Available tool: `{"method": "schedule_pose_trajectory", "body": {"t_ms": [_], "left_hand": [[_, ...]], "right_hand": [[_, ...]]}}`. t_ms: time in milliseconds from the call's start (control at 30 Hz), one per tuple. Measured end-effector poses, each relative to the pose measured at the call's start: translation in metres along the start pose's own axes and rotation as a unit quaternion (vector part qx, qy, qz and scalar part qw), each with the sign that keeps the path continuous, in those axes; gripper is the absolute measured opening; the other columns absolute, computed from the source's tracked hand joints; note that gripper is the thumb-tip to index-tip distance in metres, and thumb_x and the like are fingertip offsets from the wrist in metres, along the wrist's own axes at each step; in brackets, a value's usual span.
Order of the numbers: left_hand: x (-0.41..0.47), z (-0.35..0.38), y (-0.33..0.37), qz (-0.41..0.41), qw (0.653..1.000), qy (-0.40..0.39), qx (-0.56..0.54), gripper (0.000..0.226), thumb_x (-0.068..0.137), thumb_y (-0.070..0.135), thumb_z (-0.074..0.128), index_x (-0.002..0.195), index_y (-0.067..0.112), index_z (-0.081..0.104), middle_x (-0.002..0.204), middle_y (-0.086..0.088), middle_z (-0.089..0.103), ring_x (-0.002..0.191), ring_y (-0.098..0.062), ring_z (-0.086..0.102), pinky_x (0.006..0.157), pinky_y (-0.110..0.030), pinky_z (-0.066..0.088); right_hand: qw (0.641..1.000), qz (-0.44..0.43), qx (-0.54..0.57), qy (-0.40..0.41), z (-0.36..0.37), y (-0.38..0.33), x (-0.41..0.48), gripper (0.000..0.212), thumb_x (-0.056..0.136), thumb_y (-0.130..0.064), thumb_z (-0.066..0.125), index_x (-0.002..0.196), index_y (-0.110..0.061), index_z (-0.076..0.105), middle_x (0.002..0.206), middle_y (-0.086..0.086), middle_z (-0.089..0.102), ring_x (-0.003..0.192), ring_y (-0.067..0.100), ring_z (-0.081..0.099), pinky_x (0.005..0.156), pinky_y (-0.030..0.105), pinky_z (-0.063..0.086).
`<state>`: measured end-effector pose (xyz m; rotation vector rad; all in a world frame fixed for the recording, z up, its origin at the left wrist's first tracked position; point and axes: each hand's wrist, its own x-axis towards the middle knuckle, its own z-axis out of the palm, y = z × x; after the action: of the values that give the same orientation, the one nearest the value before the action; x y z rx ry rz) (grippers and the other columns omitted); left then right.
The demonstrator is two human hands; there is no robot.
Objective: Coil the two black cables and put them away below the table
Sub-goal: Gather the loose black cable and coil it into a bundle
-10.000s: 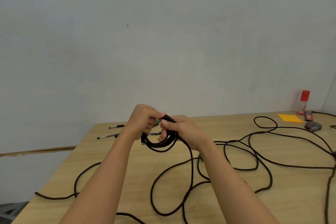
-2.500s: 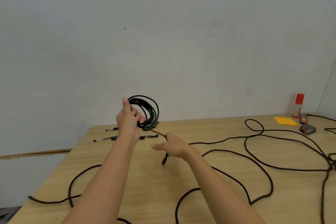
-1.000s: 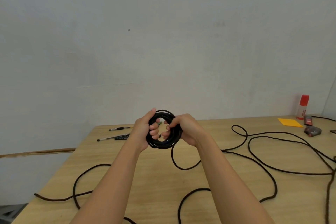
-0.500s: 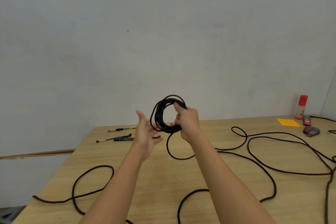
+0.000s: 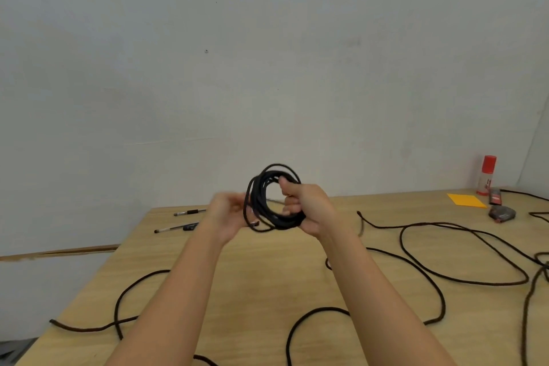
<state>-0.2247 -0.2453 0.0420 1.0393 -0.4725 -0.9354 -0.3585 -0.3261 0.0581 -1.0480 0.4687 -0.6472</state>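
Black cable is gathered into a coil (image 5: pixel 258 202) and held above the table (image 5: pixel 267 270) by the right hand (image 5: pixel 309 208), fingers clenched round its lower right arc — presumably so the loops cannot spring apart. The left hand (image 5: pixel 227 212) is blurred beside the coil's left rim; its grip cannot be told. The loose cable (image 5: pixel 401 241) is sprawled toward the right edge — open wood is left between the forearms.

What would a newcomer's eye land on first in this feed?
The black cable coil held up at centre, gripped by the right hand, with the blurred left hand beside it. Next, loose black cable sprawling over the wooden table, and the red-capped glue stick at the far right corner.
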Motion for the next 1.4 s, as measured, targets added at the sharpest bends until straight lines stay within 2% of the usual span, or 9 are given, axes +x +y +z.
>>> {"method": "schedule_pose_trajectory", "body": {"t_ms": [100, 233, 400, 500, 600, 667, 767, 933, 1400], "left_hand": [[-0.006, 0.001, 0.012, 0.034, 0.997, 0.01, -0.075, 0.018, 0.089, 0.009, 0.047, 0.106, 0.002, 0.047, 0.083, -0.011, 0.055, 0.065, -0.021, 0.057, 0.062, -0.032, 0.052], [-0.017, 0.012, 0.013, 0.012, 0.99, -0.045, 0.13, 0.036, 0.088, 0.039, 0.059, 0.105, 0.008, 0.058, 0.084, -0.005, 0.063, 0.068, -0.016, 0.064, 0.064, -0.027, 0.052], [-0.018, 0.024, 0.002, 0.08, 0.974, -0.008, 0.211, 0.025, 0.09, 0.027, 0.061, 0.091, 0.002, 0.058, 0.053, 0.002, 0.045, 0.039, -0.011, 0.045, 0.043, -0.022, 0.042], [-0.015, 0.024, 0.001, 0.09, 0.977, 0.03, 0.193, 0.021, 0.091, 0.022, 0.06, 0.081, 0.006, 0.051, 0.042, 0.008, 0.027, 0.033, -0.007, 0.021, 0.035, -0.018, 0.022], [-0.014, 0.018, 0.005, 0.075, 0.975, 0.037, 0.206, 0.021, 0.09, 0.017, 0.059, 0.075, 0.006, 0.05, 0.042, 0.007, 0.023, 0.033, -0.007, 0.015, 0.035, -0.018, 0.015], [-0.015, 0.014, 0.007, 0.053, 0.977, 0.018, 0.206, 0.023, 0.089, 0.016, 0.058, 0.069, 0.007, 0.05, 0.042, 0.007, 0.022, 0.032, -0.007, 0.014, 0.034, -0.017, 0.014], [-0.019, 0.008, 0.013, -0.006, 0.981, -0.043, 0.191, 0.028, 0.086, 0.03, 0.055, 0.065, 0.012, 0.048, 0.04, 0.007, 0.024, 0.029, -0.007, 0.015, 0.033, -0.016, 0.016], [-0.026, 0.006, 0.02, -0.113, 0.965, -0.071, 0.224, 0.05, 0.078, 0.058, 0.059, 0.057, 0.014, 0.048, 0.036, 0.007, 0.026, 0.029, -0.009, 0.023, 0.036, -0.019, 0.026], [-0.026, 0.012, 0.018, 0.019, 0.99, -0.042, 0.13, 0.029, 0.09, 0.021, 0.059, 0.066, 0.011, 0.045, 0.036, 0.009, 0.026, 0.028, -0.007, 0.025, 0.036, -0.019, 0.032]], "right_hand": [[0.996, 0.003, -0.088, -0.016, -0.002, 0.003, -0.002, 0.016, 0.093, -0.012, 0.058, 0.079, -0.009, 0.054, 0.045, -0.006, 0.024, 0.036, 0.008, 0.023, 0.039, 0.021, 0.033], [0.975, -0.048, -0.217, -0.018, 0.003, 0.006, 0.001, 0.02, 0.094, -0.016, 0.057, 0.075, -0.011, 0.056, 0.051, -0.003, 0.03, 0.042, 0.011, 0.028, 0.045, 0.026, 0.036], [0.935, -0.128, -0.328, 0.039, 0.005, 0.011, 0.006, 0.029, 0.093, -0.028, 0.058, 0.069, -0.014, 0.053, 0.061, 0.001, 0.044, 0.047, 0.016, 0.046, 0.055, 0.029, 0.04], [0.851, -0.177, -0.478, 0.124, 0.007, 0.018, 0.005, 0.042, 0.087, -0.052, 0.058, 0.082, -0.011, 0.048, 0.073, 0.002, 0.052, 0.063, 0.02, 0.053, 0.055, 0.028, 0.038], [0.732, -0.162, -0.636, 0.183, 0.006, 0.027, 0.007, 0.064, 0.083, -0.072, 0.044, 0.113, -0.015, 0.051, 0.109, 0.007, 0.048, 0.099, 0.027, 0.05, 0.083, 0.036, 0.038], [0.765, -0.149, -0.614, 0.124, 0.003, 0.026, 0.009, 0.055, 0.085, -0.068, 0.043, 0.102, -0.019, 0.06, 0.111, 0.003, 0.041, 0.105, 0.022, 0.043, 0.091, 0.035, 0.033], [0.89, -0.12, -0.436, -0.066, -0.001, 0.02, 0.005, 0.04, 0.094, -0.041, 0.052, 0.071, -0.009, 0.06, 0.07, 0.001, 0.055, 0.061, 0.007, 0.05, 0.062, 0.019, 0.039], [0.874, -0.176, -0.446, -0.075, 0.006, 0.022, 0.003, 0.035, 0.095, -0.03, 0.054, 0.062, -0.021, 0.057, 0.047, -0.012, 0.045, 0.047, 0.004, 0.041, 0.054, 0.019, 0.033], [0.909, -0.141, -0.388, -0.058, -0.009, 0.017, 0.015, 0.043, 0.086, -0.048, 0.061, 0.071, -0.007, 0.06, 0.065, 0.008, 0.052, 0.057, 0.015, 0.046, 0.054, 0.022, 0.035]]}}
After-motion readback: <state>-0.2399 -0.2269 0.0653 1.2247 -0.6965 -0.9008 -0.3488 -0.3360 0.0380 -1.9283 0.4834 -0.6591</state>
